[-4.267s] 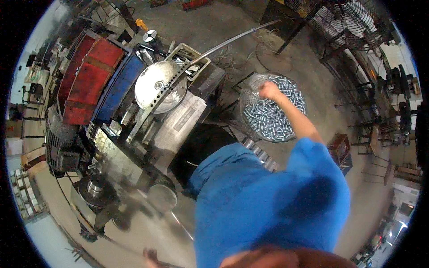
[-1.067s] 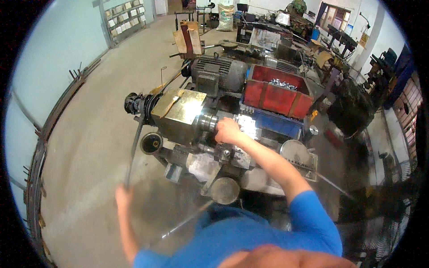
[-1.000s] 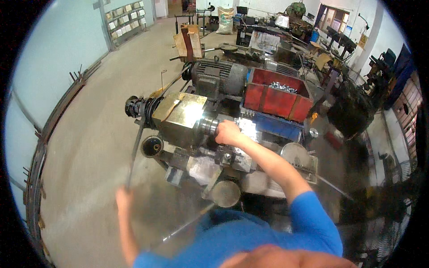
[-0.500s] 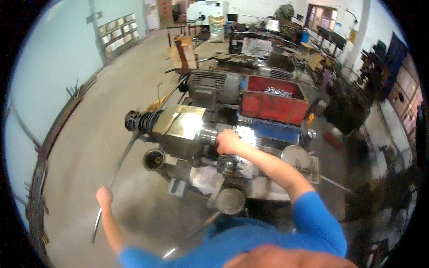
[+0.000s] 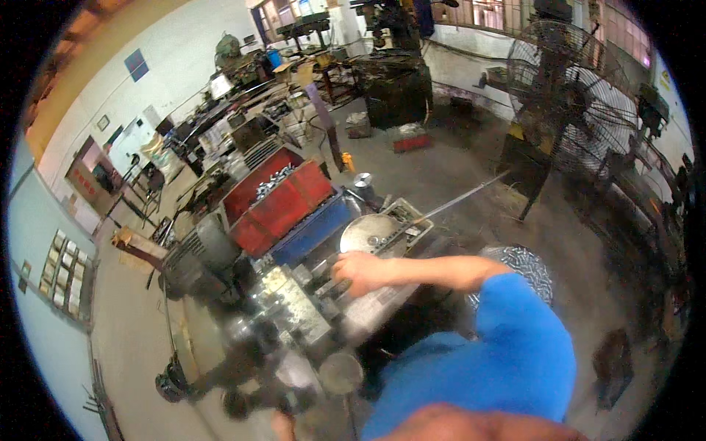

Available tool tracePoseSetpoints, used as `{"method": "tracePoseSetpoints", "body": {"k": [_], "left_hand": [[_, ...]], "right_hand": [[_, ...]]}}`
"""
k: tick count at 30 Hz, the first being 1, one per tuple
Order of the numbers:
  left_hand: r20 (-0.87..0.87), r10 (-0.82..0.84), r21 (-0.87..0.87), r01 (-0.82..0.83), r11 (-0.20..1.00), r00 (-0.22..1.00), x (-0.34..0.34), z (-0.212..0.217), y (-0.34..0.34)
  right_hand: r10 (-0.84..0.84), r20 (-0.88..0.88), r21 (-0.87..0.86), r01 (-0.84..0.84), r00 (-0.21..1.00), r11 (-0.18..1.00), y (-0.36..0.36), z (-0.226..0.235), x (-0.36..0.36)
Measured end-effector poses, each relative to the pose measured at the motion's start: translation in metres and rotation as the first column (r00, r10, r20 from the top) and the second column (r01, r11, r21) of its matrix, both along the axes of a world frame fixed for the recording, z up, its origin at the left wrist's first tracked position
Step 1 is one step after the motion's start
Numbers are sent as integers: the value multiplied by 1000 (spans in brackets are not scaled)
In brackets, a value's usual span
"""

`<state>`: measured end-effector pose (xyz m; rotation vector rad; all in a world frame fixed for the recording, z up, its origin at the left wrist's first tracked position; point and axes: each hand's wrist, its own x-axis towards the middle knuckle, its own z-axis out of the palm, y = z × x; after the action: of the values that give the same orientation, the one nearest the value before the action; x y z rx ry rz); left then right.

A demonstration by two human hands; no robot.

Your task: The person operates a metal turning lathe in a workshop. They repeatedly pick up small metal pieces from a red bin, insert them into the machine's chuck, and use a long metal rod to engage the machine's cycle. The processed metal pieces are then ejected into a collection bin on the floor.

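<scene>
My right hand (image 5: 355, 272) is over the right end of the metal machine, close to a round pale disc (image 5: 364, 234) with a few small ring-like parts on it. Its fingers are curled in; what they hold, if anything, is hidden. Below and left of that hand lies the machine's metal slide block (image 5: 294, 301), smeared by motion. At the lower edge only a blurred bit of my left hand (image 5: 282, 425) shows, beside the machine's dark lower parts, and its fingers cannot be made out.
Behind the machine, a red bin (image 5: 283, 209) of small metal parts stands above a blue tray (image 5: 312, 234). A long rod (image 5: 463, 195) reaches out to the right. Shiny metal pieces (image 5: 533, 272) fill a round container beside my right arm. A large fan (image 5: 573, 110) stands farther right.
The view has swung to the right. My right hand has left the machine's spindle and moved right to near the disc. My left hand, earlier closed on a long metal lever, now shows only partly.
</scene>
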<state>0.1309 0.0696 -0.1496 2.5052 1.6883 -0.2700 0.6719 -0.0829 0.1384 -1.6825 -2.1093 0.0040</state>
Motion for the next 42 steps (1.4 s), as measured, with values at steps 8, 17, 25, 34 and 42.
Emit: {"method": "tracePoseSetpoints", "body": {"k": [8, 17, 25, 34, 42], "left_hand": [[186, 40, 38, -48, 998, 982, -16, 33, 8], [490, 273, -415, -54, 908, 828, 20, 127, -88], [376, 236, -621, 55, 782, 896, 98, 208, -213], [458, 289, -649, 94, 755, 840, 98, 194, -205], [386, 289, -664, 46, 747, 876, 101, 197, -204]], "right_hand": [[-669, 142, -238, 682, 729, 692, -94, -34, 158], [-807, 493, -133, 945, 326, 300, -173, -97, 271], [-835, 363, -229, 908, 414, 351, -259, -123, 154], [-814, -202, -294, 760, 544, 580, -265, -129, 31], [-906, -183, -458, 782, 382, 423, -257, -115, 18]]}}
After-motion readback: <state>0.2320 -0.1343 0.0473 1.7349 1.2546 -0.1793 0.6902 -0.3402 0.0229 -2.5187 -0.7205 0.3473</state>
